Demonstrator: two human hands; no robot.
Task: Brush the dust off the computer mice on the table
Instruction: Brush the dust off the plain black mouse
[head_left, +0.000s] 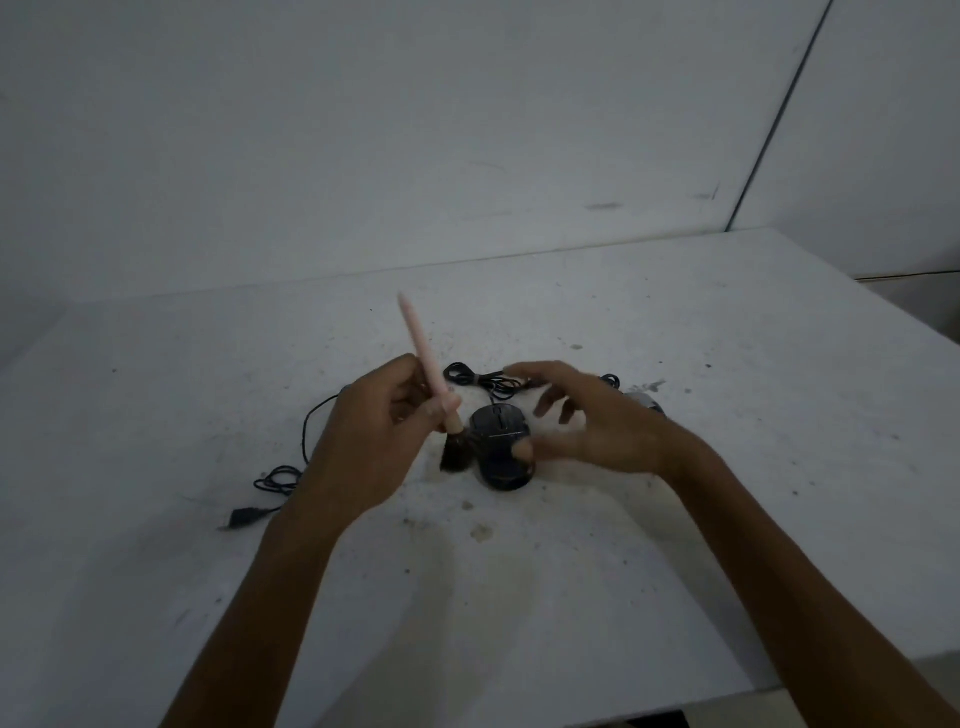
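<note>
Where the stained white tabletop (675, 322) spans the view, both forearms reach in from its near edge. Right hand (597, 426): grip apart, fingers spread loose, blurred, thumb on the right flank of the black mouse (498, 421) at mid-tabletop. Left hand (374, 415): grip clamped low on the pink brush (421, 343), handle tilted up and away, bristles at the mouse's left side. USB plug (244, 517) lies left.

- Surface (779, 338): white, flat top, marked with dark specks and brownish stains; its far edge meets the wall.
- Wall (363, 130): pale grey-white and plain, with faint scuff marks (602, 206) toward the right.
- Dark line (779, 114): thin, runs down the wall to the surface's far right corner.
- Light: dim and even.
</note>
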